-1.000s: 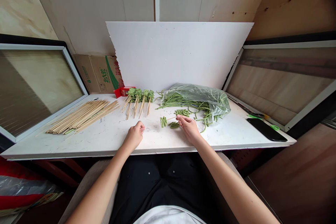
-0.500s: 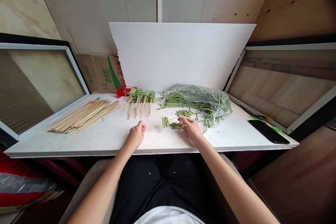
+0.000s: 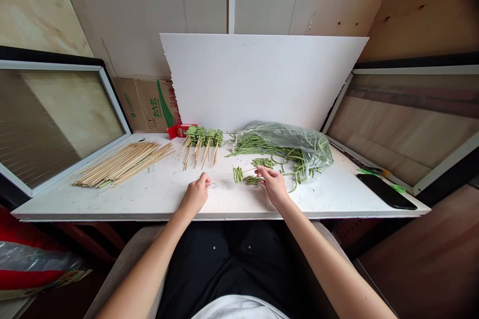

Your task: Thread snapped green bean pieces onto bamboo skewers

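A thin bamboo skewer (image 3: 222, 178) spans the gap between my two hands. Several short green bean pieces (image 3: 238, 174) are threaded side by side on it. My left hand (image 3: 196, 194) is closed in a pinch on its left end. At the other end, my right hand (image 3: 273, 184) pinches the skewer between thumb and fingers. Loose cut bean pieces (image 3: 252, 180) lie just left of my right fingers, and another small pile (image 3: 263, 162) sits behind them.
Loose bamboo skewers (image 3: 123, 162) lie at left. Filled bean skewers (image 3: 204, 137) stand in a row by a red box (image 3: 179, 131). A clear plastic bag (image 3: 318, 147) of long beans (image 3: 262, 144) lies behind my right hand. A black phone (image 3: 385, 190) rests at right.
The whole view has shifted slightly, so everything appears a little further right. Both hands keep their grip on the skewer, with the bean pieces in much the same place along it.
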The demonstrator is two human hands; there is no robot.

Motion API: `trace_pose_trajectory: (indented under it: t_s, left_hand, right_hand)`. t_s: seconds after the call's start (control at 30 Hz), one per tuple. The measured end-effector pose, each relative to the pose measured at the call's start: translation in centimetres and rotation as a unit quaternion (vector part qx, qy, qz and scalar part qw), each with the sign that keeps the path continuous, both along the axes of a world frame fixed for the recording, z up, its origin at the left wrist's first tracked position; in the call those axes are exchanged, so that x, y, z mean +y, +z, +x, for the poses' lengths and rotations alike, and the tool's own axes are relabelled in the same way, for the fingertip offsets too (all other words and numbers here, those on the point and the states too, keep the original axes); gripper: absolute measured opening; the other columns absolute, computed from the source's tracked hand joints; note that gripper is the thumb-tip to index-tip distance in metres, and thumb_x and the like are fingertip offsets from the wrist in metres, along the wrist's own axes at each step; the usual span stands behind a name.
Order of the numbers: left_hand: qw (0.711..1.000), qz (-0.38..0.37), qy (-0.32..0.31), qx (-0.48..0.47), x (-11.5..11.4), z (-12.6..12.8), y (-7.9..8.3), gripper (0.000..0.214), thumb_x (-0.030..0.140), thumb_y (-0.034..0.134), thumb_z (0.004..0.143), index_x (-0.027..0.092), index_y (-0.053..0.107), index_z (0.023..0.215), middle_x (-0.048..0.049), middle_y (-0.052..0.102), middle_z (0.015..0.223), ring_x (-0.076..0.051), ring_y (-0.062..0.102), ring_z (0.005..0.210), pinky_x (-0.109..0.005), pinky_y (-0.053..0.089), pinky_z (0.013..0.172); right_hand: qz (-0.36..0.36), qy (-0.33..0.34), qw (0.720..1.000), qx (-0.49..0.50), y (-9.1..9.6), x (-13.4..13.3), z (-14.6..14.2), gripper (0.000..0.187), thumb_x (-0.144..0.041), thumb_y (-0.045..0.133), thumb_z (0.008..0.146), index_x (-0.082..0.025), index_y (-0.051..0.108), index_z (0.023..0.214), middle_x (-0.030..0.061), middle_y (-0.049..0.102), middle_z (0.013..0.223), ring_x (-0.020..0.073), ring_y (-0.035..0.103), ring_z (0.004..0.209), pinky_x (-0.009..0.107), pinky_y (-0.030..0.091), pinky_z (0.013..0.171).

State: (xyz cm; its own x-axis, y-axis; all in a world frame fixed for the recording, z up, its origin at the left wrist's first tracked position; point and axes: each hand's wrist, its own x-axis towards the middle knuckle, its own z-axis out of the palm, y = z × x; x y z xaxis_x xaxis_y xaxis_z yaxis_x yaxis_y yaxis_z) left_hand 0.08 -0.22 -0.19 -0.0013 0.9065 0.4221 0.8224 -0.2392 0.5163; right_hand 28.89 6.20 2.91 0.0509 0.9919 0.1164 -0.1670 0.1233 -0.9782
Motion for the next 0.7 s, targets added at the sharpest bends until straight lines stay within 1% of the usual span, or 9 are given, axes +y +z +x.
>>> trace_pose_trajectory:
  t_s: [0.17, 0.3, 0.47, 0.7]
  left_hand:
    - [1.000, 0.006, 0.006, 0.010, 0.0, 0.0, 0.0, 0.026, -0.001, 0.049, 0.088, 0.023, 0.053, 0.097, -0.0072, 0.075, 0.091, -0.024, 0.075, 0.098, -0.028, 0.052, 0.072]
    - [1.000, 0.014, 0.010, 0.012, -0.1, 0.1, 0.1, 0.026, 0.000, 0.048, 0.088, 0.023, 0.053, 0.098, -0.0082, 0.074, 0.091, -0.025, 0.075, 0.094, -0.029, 0.053, 0.072]
    - [1.000, 0.012, 0.018, 0.011, -0.3, 0.3, 0.2, 0.028, -0.001, 0.047, 0.088, 0.024, 0.054, 0.099, -0.0082, 0.075, 0.092, -0.025, 0.075, 0.097, -0.029, 0.053, 0.073]
    - [1.000, 0.015, 0.007, 0.019, -0.3, 0.2, 0.0, 0.027, 0.000, 0.046, 0.089, 0.024, 0.052, 0.098, -0.0078, 0.075, 0.092, -0.024, 0.075, 0.099, -0.027, 0.053, 0.073]
  right_hand:
    - [0.012, -0.012, 1.000, -0.009, 0.1, -0.2, -0.2, 0.048, -0.061, 0.082, 0.070, -0.018, 0.081, 0.093, 0.0106, 0.078, 0.094, 0.0240, 0.069, 0.087, 0.029, 0.046, 0.061]
    - [-0.001, -0.041, 0.999, -0.006, 0.3, -0.7, -0.5, 0.046, -0.059, 0.084, 0.071, -0.019, 0.082, 0.094, 0.0112, 0.079, 0.097, 0.0267, 0.069, 0.098, 0.030, 0.049, 0.065]
    - [-0.019, -0.051, 0.998, 0.014, 0.5, -1.2, -1.0, 0.045, -0.057, 0.085, 0.069, -0.018, 0.082, 0.093, 0.0124, 0.079, 0.098, 0.0288, 0.069, 0.104, 0.030, 0.050, 0.066]
    - [-0.012, -0.055, 0.998, 0.025, 0.3, -1.4, -1.2, 0.046, -0.057, 0.085, 0.070, -0.019, 0.082, 0.095, 0.0128, 0.079, 0.102, 0.0303, 0.069, 0.109, 0.031, 0.051, 0.070]
